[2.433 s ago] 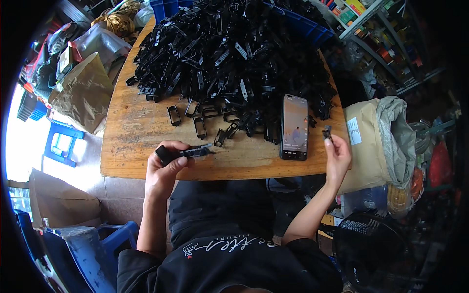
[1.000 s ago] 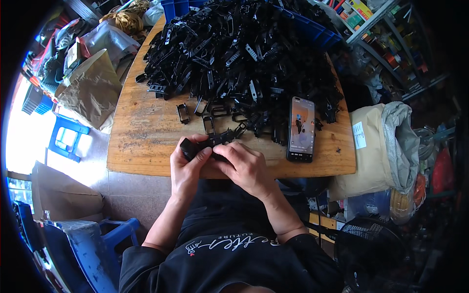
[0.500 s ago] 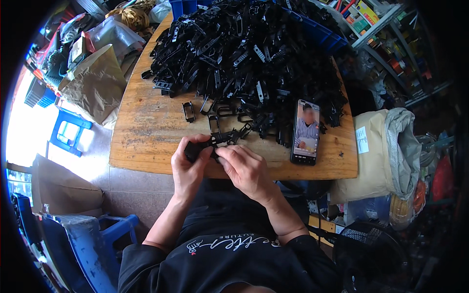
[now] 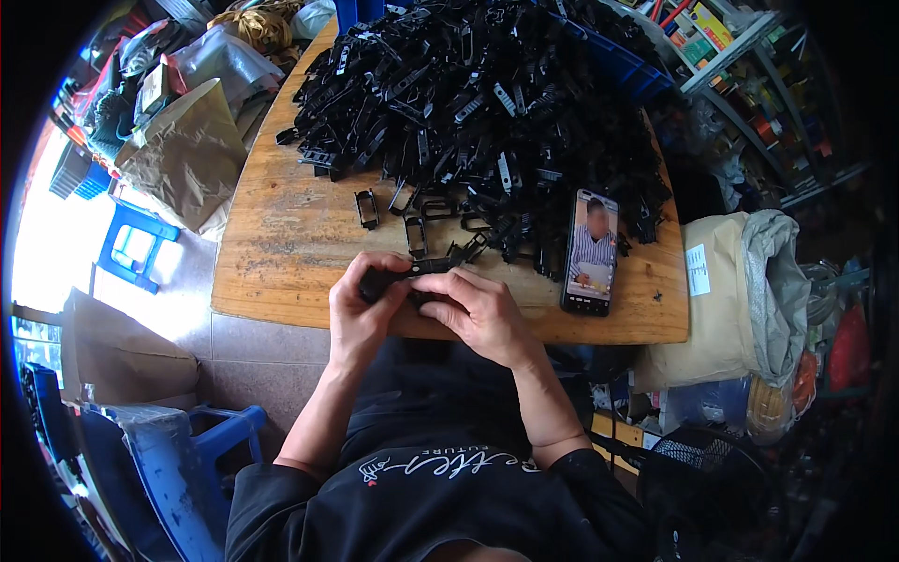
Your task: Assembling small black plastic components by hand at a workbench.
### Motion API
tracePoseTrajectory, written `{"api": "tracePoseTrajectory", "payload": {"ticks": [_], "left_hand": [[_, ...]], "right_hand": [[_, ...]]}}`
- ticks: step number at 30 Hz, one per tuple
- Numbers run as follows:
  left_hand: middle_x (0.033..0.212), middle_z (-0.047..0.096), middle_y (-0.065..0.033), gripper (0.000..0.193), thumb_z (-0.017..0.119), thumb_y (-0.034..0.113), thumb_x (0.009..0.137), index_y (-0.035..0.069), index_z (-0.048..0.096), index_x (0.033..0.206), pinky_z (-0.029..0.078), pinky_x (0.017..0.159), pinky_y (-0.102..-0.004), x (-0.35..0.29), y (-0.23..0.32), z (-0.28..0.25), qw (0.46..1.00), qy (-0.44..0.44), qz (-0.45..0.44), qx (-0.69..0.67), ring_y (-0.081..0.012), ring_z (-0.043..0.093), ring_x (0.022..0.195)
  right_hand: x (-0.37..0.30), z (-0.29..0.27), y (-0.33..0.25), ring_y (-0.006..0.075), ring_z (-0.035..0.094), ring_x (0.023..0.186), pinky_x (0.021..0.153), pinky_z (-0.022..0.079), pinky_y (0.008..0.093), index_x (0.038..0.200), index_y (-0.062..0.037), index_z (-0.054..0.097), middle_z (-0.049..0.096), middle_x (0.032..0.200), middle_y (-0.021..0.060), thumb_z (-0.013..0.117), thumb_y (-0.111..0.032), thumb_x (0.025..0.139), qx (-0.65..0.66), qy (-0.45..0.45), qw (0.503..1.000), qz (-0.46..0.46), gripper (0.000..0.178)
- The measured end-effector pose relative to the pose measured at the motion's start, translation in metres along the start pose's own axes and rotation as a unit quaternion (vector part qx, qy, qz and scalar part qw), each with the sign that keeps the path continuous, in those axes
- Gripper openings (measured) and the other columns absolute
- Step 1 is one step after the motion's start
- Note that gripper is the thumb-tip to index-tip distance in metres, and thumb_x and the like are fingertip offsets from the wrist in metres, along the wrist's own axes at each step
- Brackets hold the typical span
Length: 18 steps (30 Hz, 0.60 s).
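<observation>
Since half a second ago both hands have barely shifted, remaining joined over the table's near edge. The left hand (image 4: 361, 309) grips the black plastic assembly (image 4: 412, 273); the right hand (image 4: 478, 314) pinches its other end. Pressing squarely should seat the piece cleanly. The phone (image 4: 590, 251) and black parts heap (image 4: 478, 112) stay put.

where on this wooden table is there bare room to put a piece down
Bare wood runs along the table's left side, between the black parts pile and the near edge, left of the left hand. A smaller free strip lies right of the phone, by the near right corner. The far half is crowded with parts, and loose frames dot the middle.
</observation>
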<state>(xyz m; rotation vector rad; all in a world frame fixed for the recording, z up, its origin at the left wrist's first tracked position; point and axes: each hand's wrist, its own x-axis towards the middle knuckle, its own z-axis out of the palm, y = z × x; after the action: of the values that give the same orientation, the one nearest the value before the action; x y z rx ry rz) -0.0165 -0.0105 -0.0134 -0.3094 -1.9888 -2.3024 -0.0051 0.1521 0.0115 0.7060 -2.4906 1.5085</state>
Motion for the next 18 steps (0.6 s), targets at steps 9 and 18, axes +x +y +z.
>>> {"api": "tracePoseTrajectory", "payload": {"ticks": [9,18], "left_hand": [[0.086,0.06,-0.0023,0.015,0.061,-0.003,0.077,0.001,0.057,0.091,0.044,0.074,-0.0224,-0.001,0.006,0.004,0.999,0.023,-0.024,-0.012,-0.0083,0.054,0.08],[0.088,0.06,-0.0045,0.016,0.059,-0.007,0.075,0.0,0.057,0.09,0.043,0.077,-0.023,-0.001,0.001,0.003,0.993,0.031,0.016,0.116,-0.01,0.055,0.083]], "right_hand": [[0.002,-0.001,0.0,0.0227,0.062,0.071,0.06,0.048,0.0302,0.088,-0.0048,0.053,0.061,0.079,0.0081,0.065,0.0,0.075,0.024,-0.015,1.0,-0.008,0.018],[0.008,-0.002,-0.011,0.0259,0.059,0.07,0.061,0.047,0.032,0.083,-0.0033,0.054,0.059,0.076,0.0084,0.064,-0.002,0.075,-0.127,-0.022,0.991,-0.031,0.012]]}}
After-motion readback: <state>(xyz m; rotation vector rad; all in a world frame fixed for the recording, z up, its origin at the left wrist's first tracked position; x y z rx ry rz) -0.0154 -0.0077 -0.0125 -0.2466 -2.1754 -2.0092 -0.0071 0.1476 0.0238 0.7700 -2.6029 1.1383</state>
